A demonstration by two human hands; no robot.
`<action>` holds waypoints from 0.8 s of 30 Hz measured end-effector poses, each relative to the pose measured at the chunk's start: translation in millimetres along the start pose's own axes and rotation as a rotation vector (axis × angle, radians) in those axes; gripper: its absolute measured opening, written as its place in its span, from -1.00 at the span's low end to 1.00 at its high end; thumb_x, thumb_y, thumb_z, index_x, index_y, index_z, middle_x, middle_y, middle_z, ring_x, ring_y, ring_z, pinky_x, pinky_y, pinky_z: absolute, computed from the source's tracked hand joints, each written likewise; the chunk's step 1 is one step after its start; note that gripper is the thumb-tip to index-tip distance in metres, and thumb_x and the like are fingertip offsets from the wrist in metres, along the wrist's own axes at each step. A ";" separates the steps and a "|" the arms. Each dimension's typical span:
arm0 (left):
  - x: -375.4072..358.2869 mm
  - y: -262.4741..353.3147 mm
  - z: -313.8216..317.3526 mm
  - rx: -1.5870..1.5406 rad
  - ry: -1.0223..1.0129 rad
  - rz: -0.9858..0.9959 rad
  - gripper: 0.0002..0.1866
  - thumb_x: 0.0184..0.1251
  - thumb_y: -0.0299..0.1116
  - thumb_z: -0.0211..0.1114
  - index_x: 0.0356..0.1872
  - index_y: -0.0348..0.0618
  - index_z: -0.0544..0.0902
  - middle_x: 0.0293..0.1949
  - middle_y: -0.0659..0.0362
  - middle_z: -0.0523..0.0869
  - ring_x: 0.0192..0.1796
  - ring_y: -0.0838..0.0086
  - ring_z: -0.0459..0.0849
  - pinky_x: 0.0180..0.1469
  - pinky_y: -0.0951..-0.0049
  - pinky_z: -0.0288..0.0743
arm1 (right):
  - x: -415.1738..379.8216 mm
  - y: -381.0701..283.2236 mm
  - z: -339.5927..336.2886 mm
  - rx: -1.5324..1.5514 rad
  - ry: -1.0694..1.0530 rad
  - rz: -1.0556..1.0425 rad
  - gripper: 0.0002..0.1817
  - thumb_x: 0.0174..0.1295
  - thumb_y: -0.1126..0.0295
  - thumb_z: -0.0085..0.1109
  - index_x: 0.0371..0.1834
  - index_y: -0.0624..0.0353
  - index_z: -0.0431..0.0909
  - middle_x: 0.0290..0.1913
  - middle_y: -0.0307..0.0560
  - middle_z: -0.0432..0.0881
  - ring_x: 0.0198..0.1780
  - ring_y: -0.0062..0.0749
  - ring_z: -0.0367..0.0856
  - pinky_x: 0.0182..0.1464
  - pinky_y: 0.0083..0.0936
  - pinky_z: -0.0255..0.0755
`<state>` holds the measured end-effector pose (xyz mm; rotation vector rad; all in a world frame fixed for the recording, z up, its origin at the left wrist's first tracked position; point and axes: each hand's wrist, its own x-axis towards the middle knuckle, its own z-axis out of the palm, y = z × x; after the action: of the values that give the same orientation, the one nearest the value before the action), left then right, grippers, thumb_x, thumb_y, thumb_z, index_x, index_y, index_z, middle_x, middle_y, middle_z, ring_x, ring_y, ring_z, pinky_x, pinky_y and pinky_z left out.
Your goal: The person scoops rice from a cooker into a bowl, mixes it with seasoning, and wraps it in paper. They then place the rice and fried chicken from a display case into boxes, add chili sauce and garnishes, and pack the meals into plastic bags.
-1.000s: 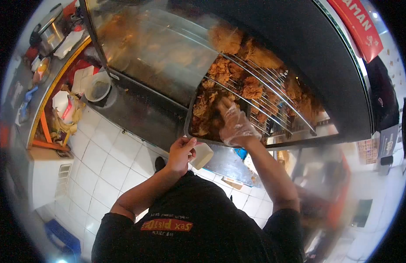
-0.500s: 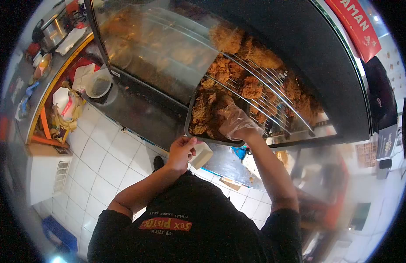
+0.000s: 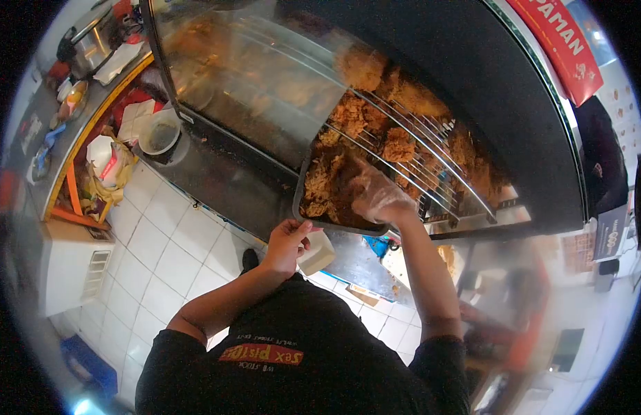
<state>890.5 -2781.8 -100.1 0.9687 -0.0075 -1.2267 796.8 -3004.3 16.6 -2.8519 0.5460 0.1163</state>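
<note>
My left hand (image 3: 287, 243) is bare and closed on a small cream paper box (image 3: 318, 254), right at the near edge of a dark metal tray (image 3: 298, 197). Brown fried crumbs and shreds (image 3: 319, 183) lie in the tray's left part. A clear plastic glove covers my right hand (image 3: 386, 197), which reaches down into the tray. Its fingertips are blurred and in shadow, so whether they grip anything is hidden. Beyond the tray, pieces of fried chicken (image 3: 399, 145) rest on and around a wire rack (image 3: 431, 155) inside the display cabinet.
The cabinet's glass panel (image 3: 251, 90) stands above a dark ledge (image 3: 224, 162) holding a plastic tub (image 3: 159, 133). At left are a steel pot (image 3: 89, 52) on a counter and wrappers (image 3: 109, 162) on a shelf. A red sign (image 3: 559, 45) tops the cabinet.
My right hand has shifted slightly down and right within the tray, and its fingers are more bent. My left hand stays at the tray's edge with the paper box.
</note>
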 end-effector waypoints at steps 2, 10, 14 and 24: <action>0.6 -1.8 -2.4 -0.017 -0.022 -0.003 -0.73 0.38 -0.23 0.38 -0.27 -0.10 0.45 -0.16 0.03 0.79 -0.49 0.65 0.47 -0.53 0.62 0.18 | 19.4 17.7 13.6 -0.031 -0.036 0.072 -0.63 0.06 0.26 0.14 -0.03 0.00 0.68 0.39 0.04 0.44 0.26 -0.01 0.50 0.23 -0.29 0.46; 1.8 -7.5 -2.2 -0.076 0.025 0.001 -0.71 0.34 -0.21 0.42 -0.27 -0.08 0.47 -0.24 0.13 0.77 -0.49 0.62 0.50 -0.51 0.60 0.17 | -6.8 2.3 -2.1 0.178 -0.059 0.074 -0.56 0.02 0.37 0.16 0.04 0.00 0.69 0.35 -0.05 0.49 0.30 -0.10 0.48 0.28 -0.30 0.43; 1.9 -4.0 -1.4 -0.067 0.009 0.010 -0.71 0.33 -0.21 0.44 -0.28 -0.06 0.47 -0.27 0.16 0.77 -0.48 0.60 0.50 -0.49 0.56 0.18 | -20.0 -2.5 -14.3 0.333 0.084 0.018 -0.51 -0.01 0.44 0.19 0.09 0.00 0.67 0.33 -0.04 0.50 0.31 -0.09 0.46 0.35 -0.26 0.36; 0.5 -7.5 0.2 -0.080 0.009 0.032 -0.70 0.35 -0.23 0.42 -0.28 -0.07 0.43 -0.20 0.06 0.79 -0.48 0.61 0.49 -0.54 0.60 0.15 | -2.4 -9.3 -7.4 -0.674 0.154 -0.337 -0.48 0.07 0.29 0.15 0.19 0.04 0.62 0.30 -0.02 0.53 0.35 -0.06 0.42 0.45 -0.33 0.25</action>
<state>884.7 -2782.3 -104.8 0.9011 0.0335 -1.1844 798.3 -2996.9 26.1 -3.5828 0.0308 0.0202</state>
